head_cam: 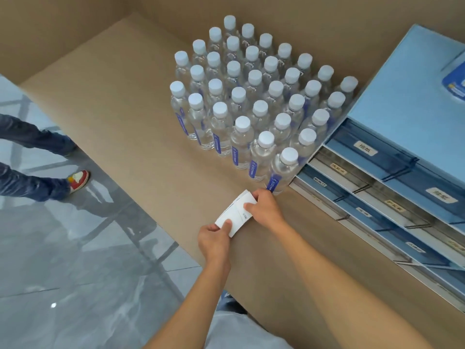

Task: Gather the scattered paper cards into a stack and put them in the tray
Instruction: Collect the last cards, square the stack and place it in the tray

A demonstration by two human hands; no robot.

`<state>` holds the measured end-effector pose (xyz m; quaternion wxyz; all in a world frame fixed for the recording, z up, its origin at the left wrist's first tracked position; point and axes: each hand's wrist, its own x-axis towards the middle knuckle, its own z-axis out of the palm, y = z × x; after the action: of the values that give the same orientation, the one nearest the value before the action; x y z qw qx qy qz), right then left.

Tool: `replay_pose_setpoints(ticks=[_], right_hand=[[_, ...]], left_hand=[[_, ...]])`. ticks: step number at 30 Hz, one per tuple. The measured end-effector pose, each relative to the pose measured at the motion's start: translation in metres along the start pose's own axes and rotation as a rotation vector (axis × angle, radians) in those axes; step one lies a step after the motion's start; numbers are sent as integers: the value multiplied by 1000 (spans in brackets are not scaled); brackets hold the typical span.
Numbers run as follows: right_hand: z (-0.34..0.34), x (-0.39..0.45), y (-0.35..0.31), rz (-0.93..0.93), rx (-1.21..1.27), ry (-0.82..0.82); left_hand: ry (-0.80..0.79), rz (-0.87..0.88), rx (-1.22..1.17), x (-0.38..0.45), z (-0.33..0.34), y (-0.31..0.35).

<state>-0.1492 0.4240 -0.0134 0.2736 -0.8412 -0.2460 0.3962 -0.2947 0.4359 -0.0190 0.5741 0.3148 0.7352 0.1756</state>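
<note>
A small bunch of white paper cards [236, 212] is held between both hands just above the brown table [125, 102]. My left hand [214, 241] pinches the near left end with the thumb on top. My right hand [264, 206] grips the far right end, fingers curled over the edge. The cards are fanned slightly, their far corners not lined up. To the right stands a blue drawer unit [392, 172] with several labelled pull-out trays, a few of them partly pulled out.
A dense block of several clear water bottles [254, 96] with white caps stands just beyond the hands. A cardboard wall [314, 18] backs the table. On the glossy floor at left are another person's legs and a red shoe [79, 180].
</note>
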Motion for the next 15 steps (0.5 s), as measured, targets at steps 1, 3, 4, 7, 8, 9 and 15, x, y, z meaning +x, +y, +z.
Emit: replay_pose_setpoints(ticks=[1, 3, 4, 7, 8, 9, 15], right_hand=[[1, 1, -1, -1, -4, 3], [2, 4, -2, -4, -15, 0], [2, 4, -2, -4, -21, -2], [2, 5, 1, 6, -22, 5], [2, 5, 3, 14, -24, 7], [1, 5, 4, 25, -25, 6], [-1, 1, 8, 54, 51, -7]], left_hand=[[-1, -5, 10, 1, 0, 0], [-10, -8, 32, 4, 0, -1], [-12, -8, 46, 4, 1, -1], [-6, -31, 44, 7, 3, 3], [-9, -47, 32, 8, 3, 4], [-14, -59, 22, 9, 3, 5], [-76, -75, 9, 14, -6, 12]])
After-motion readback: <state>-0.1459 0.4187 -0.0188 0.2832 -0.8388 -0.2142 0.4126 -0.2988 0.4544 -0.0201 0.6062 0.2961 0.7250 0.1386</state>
